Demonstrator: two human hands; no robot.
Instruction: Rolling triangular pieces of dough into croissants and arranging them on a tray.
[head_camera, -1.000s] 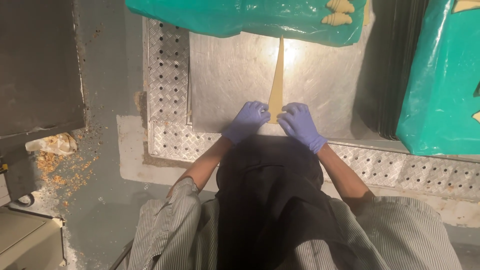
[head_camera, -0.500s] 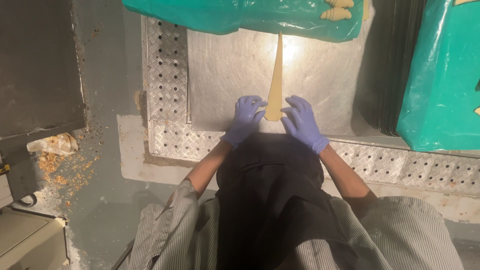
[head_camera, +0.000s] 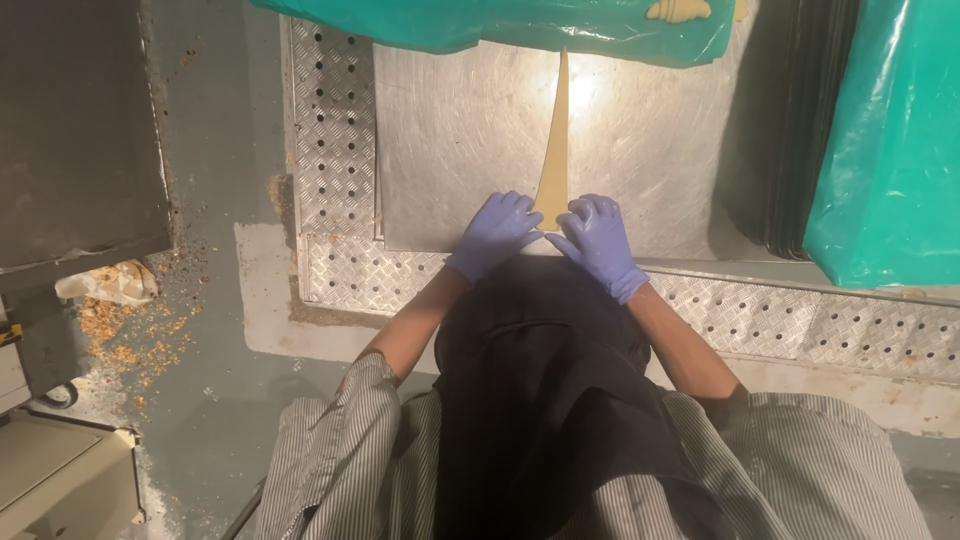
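A long, thin triangle of pale dough lies on the steel worktop, its tip pointing away from me and its wide end nearest my body. Both of my hands wear purple gloves. My left hand rests on the left corner of the wide end, fingers curled over it. My right hand presses the right corner in the same way. The fingertips nearly meet over the dough's base and hide its edge.
A green plastic sheet covers the far side, with a shaped piece of dough on it. At the right are a stack of dark trays and a green plastic cover. Perforated metal borders the worktop. Crumbs litter the floor at left.
Both hands stay at the dough's wide end, with the fingers drawn slightly closer together. The view has shifted a little, so the far green sheet sits higher in the picture.
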